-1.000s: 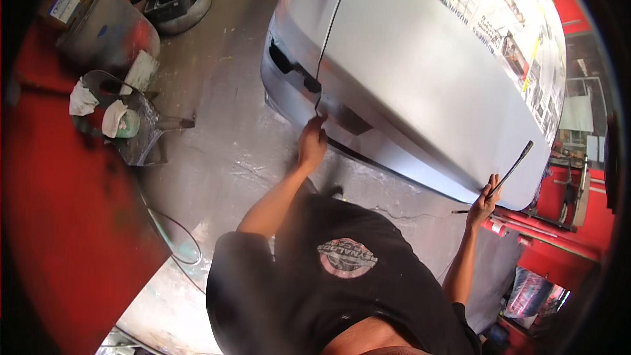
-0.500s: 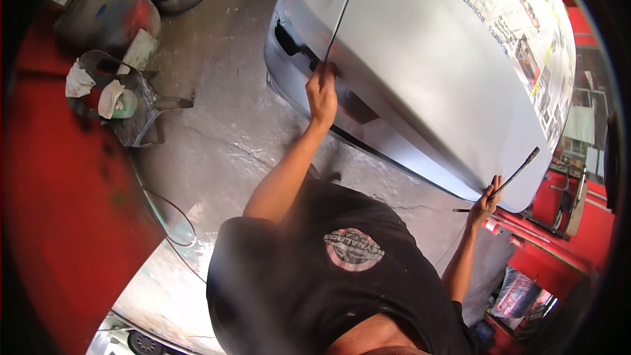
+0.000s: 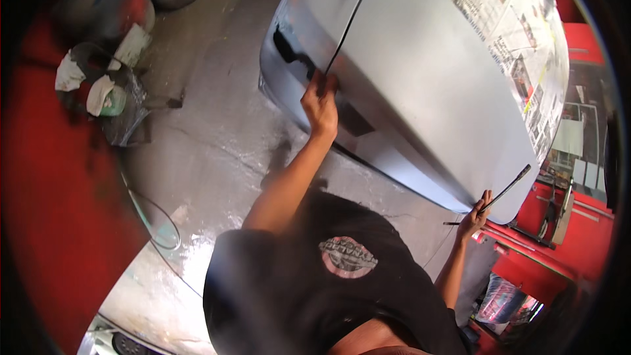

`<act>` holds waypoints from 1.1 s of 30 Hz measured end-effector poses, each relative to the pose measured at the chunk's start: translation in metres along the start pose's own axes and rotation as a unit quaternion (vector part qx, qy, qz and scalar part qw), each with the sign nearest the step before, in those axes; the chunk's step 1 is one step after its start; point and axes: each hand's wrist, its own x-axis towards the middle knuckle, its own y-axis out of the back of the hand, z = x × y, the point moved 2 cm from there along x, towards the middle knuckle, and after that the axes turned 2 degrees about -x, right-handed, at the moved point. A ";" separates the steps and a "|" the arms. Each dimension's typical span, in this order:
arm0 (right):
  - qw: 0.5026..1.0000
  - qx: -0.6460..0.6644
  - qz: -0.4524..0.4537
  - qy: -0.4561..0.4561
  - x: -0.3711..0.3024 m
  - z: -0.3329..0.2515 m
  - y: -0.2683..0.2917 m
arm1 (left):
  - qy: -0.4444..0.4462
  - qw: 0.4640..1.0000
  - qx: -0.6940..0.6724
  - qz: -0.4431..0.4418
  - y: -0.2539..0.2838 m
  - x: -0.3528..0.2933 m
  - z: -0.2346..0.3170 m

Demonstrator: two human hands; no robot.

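Observation:
A grey primed car body (image 3: 420,92) fills the upper middle, with a wide lid panel (image 3: 427,46) set off by a dark seam. My left hand (image 3: 320,106) is closed, fingers curled at the lid's lower left corner, where the seam ends beside a ragged dark opening (image 3: 289,49). At the lid's lower right corner, my right hand (image 3: 473,218) grips a thin dark rod (image 3: 507,188) with a thicker far end. That rod slants up and right past the fingers, its other end poking out to the left. Some right fingertips reach the panel's edge.
Newspaper (image 3: 506,33) covers the car's upper right part. To the left, a dark chair (image 3: 128,108) holds cloths and a green tub (image 3: 112,102), near a large drum (image 3: 108,10). A thin hose (image 3: 172,230) loops on the floor. Red shelving (image 3: 578,236) stands at right.
The view has shifted slightly, moving the car and hands within it. The dark seam by my left hand looks a little wider. Both hands keep their places at the lid's corners.

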 end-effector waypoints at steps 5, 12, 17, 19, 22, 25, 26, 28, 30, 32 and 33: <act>0.998 -0.055 -0.015 0.015 0.001 -0.004 0.006 | 0.024 1.000 0.005 -0.009 0.002 -0.001 -0.013; 0.998 -0.066 -0.004 0.008 0.002 -0.004 0.005 | 0.019 0.999 -0.036 -0.025 -0.004 0.000 -0.006; 0.998 -0.061 -0.003 0.016 0.002 -0.007 0.004 | 0.034 0.994 -0.093 -0.048 0.001 0.003 -0.006; 0.999 -0.051 -0.005 0.011 0.003 -0.008 0.002 | 0.025 0.996 -0.064 -0.055 0.004 0.005 -0.008; 0.999 -0.035 -0.021 0.000 -0.001 -0.007 0.002 | 0.025 0.997 -0.023 -0.068 0.008 0.006 -0.001; 0.999 -0.033 -0.012 0.022 0.000 0.002 0.002 | 0.049 0.991 -0.058 -0.109 0.008 0.002 0.004; 0.999 -0.034 -0.018 0.024 0.000 0.000 0.002 | 0.052 0.992 -0.056 -0.104 0.009 0.001 0.004; 0.999 -0.043 -0.024 0.017 0.000 -0.003 0.003 | 0.064 0.991 -0.070 -0.095 0.009 -0.001 0.004; 0.999 -0.034 -0.025 0.012 0.001 -0.005 0.001 | 0.049 0.992 -0.088 -0.079 0.008 -0.003 0.004; 0.999 -0.024 -0.023 0.005 0.001 -0.006 0.000 | 0.047 0.995 -0.059 -0.072 0.008 -0.003 0.005; 1.000 -0.022 -0.022 0.005 0.001 -0.006 -0.001 | 0.049 0.995 -0.058 -0.072 0.010 -0.002 0.005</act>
